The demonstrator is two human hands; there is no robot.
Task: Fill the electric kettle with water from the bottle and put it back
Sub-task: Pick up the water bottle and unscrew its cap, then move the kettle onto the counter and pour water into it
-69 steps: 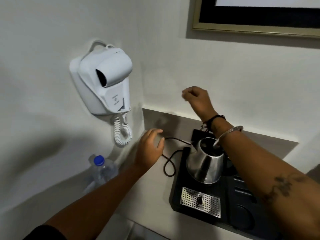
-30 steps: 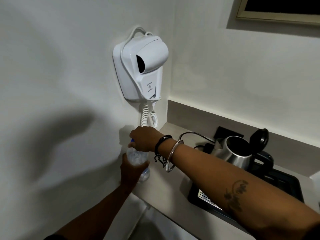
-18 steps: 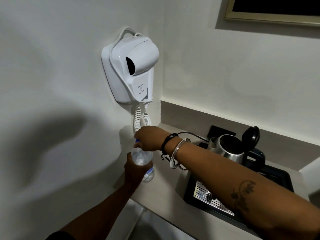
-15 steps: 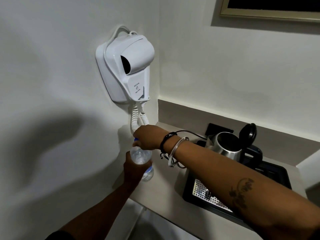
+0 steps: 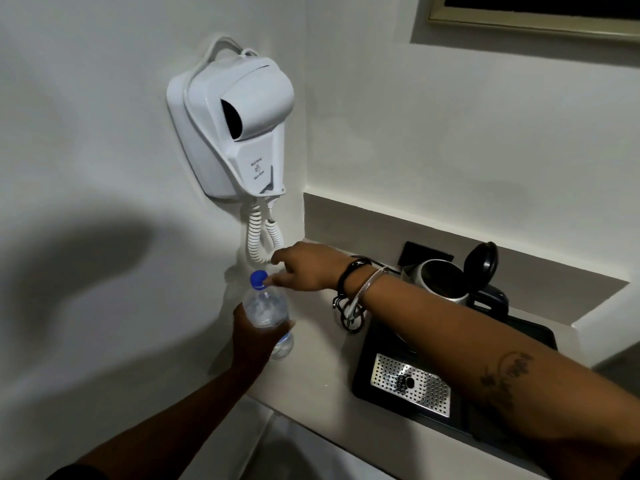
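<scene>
A clear plastic water bottle with a blue cap stands at the counter's left end. My left hand is wrapped around its lower body. My right hand reaches across from the right, thumb and fingertips touching the side of the cap, the other fingers loosely spread. The steel electric kettle sits on its base at the back of a black tray, with its black lid flipped up and the inside dark.
A white wall-mounted hair dryer with a coiled cord hangs just above the bottle. The tray holds a perforated metal drip plate. A black power cable runs behind the kettle. The counter edge drops off in front.
My right hand has shifted off the top of the bottle, so the blue cap now shows beside my fingertips. My left hand keeps its hold on the bottle. The view has drifted slightly.
</scene>
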